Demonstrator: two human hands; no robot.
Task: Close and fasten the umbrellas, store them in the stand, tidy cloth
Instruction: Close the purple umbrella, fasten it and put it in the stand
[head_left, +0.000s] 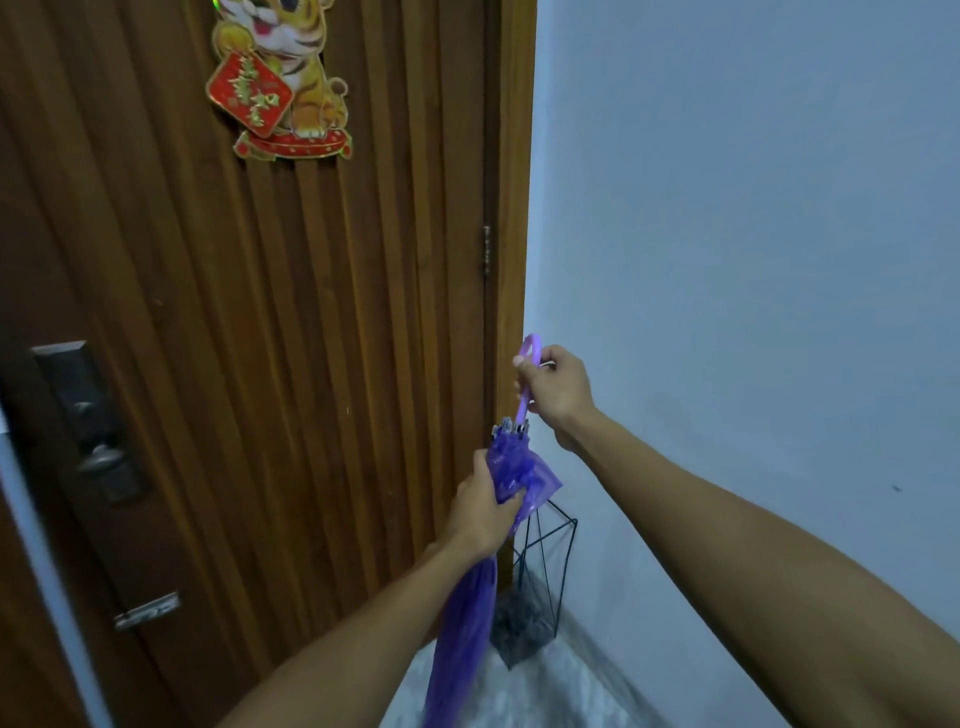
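- The right hand (553, 395) is closed round the handle (529, 374) of the umbrella (467, 613), with the lilac hook showing above the fist.
- The left hand (480, 512) grips the folded purple canopy just below the rib tips (511, 428), bunching the fabric against the shaft.
- The umbrella is held handle up and tilted, its lower end running down and out of the bottom edge of the view (the tip is not visible).
- The canopy is collapsed but loose; one fold (543, 486) sticks out to the right of the left hand. No strap is visible, so fastening appears not yet done.
- The stand (545, 561), a black wire frame, sits on the floor in the corner between the door (260, 338) and the wall (753, 234), just behind the umbrella. A dark grey bundle (519, 623) lies in its base (cloth or another umbrella; it cannot be told which).
- Risk: if the left hand slackens before the strap is wrapped, the loose folds are likely to spring open again.
- Risk: the protruding fold could catch on the wire frame during insertion and snag or tip the stand.
- Risk: the dark bundle in the base may block the tip and leave the umbrella leaning against the door.
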